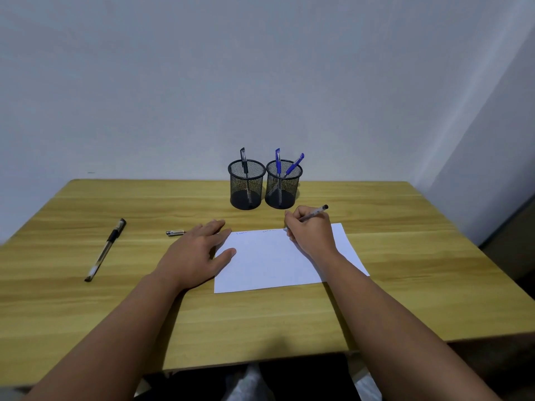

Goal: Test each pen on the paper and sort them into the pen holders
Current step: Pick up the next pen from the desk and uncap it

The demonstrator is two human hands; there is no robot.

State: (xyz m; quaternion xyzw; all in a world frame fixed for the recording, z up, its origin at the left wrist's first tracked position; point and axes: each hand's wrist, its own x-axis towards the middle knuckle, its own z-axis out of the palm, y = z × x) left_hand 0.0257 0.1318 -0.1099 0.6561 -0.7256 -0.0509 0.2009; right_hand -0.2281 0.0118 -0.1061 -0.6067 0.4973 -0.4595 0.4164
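Two mesh holders (265,183) block the far centre; a capped pen (104,250) and a pen cap (175,233) lie left; the right tabletop (419,270) is open.

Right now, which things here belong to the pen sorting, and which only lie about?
Job: white paper sheet; clear pen in right hand; left hand; two black mesh holders; black-grip pen; small clear cap.
Lying about: nothing visible.

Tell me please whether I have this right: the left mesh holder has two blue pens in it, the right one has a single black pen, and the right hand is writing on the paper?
Not quite: the holders are swapped. In the head view the left mesh holder has the single black pen, and the right holder has the two blue pens. The right hand is indeed writing on the paper.
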